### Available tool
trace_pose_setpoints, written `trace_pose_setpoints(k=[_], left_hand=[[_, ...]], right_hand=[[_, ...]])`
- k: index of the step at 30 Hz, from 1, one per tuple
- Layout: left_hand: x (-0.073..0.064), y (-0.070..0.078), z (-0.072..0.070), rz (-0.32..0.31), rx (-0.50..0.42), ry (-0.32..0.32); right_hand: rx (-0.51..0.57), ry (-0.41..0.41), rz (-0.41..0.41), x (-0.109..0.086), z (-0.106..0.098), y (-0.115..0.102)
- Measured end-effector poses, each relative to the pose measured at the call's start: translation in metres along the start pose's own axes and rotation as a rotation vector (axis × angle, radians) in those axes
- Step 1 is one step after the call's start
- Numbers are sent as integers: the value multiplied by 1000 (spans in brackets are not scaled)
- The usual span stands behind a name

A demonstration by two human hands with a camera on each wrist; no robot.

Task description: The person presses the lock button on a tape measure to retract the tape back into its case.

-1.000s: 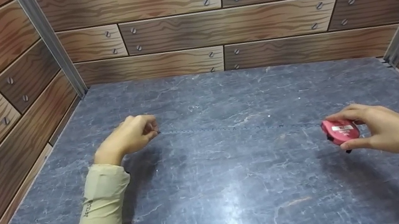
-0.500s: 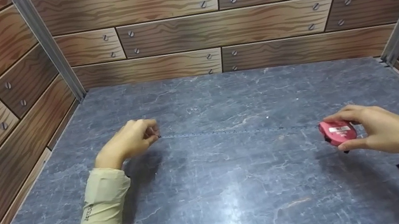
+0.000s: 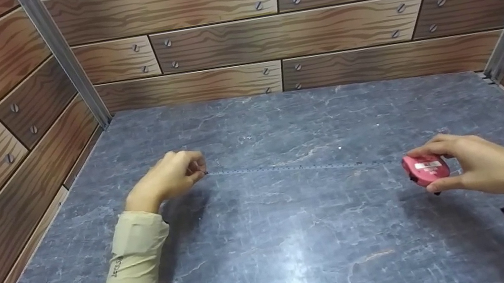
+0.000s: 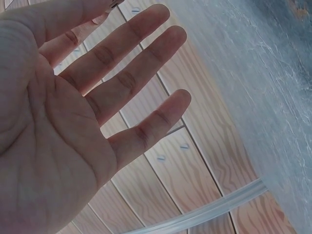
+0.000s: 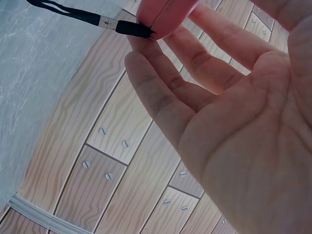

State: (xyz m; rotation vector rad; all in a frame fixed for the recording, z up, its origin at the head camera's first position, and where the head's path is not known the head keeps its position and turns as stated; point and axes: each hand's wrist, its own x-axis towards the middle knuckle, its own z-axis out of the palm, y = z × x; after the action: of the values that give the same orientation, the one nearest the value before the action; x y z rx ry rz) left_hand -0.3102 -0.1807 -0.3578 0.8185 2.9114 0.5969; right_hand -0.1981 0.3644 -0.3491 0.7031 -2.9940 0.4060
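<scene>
A pink tape measure with a white label is gripped between the thumb and fingers of my right hand, above the right part of the table. In the right wrist view a black wrist strap trails from the pink case. A thin pale tape blade with dark marks runs from the case leftward to my left hand. There my thumb and index finger pinch its end. The left wrist view shows the other fingers spread, with a dark bit of the tape end at the top edge.
The grey-blue marbled table lies beneath both hands. Wood-patterned panels close it in at the back and sides, with metal posts at the back corners.
Both hands keep their grip and the blade stays stretched between them. In the head view the left hand has shifted slightly right and the tape measure slightly left, so the gap narrows a little.
</scene>
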Motion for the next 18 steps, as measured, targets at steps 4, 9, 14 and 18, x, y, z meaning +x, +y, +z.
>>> trace_pose_setpoints(k=[4,9,14,18], left_hand=[[1,1,0,7,9,5],[1,3,-1,-3,13,-3],[2,4,1,10,31,-1],[2,5,3,15,43,-3]], right_hand=[[6,-4,0,0,0,0],[8,-3,2,0,0,-1],[-21,20,-24,1,1,0],[-22,12,-29,2,1,0]])
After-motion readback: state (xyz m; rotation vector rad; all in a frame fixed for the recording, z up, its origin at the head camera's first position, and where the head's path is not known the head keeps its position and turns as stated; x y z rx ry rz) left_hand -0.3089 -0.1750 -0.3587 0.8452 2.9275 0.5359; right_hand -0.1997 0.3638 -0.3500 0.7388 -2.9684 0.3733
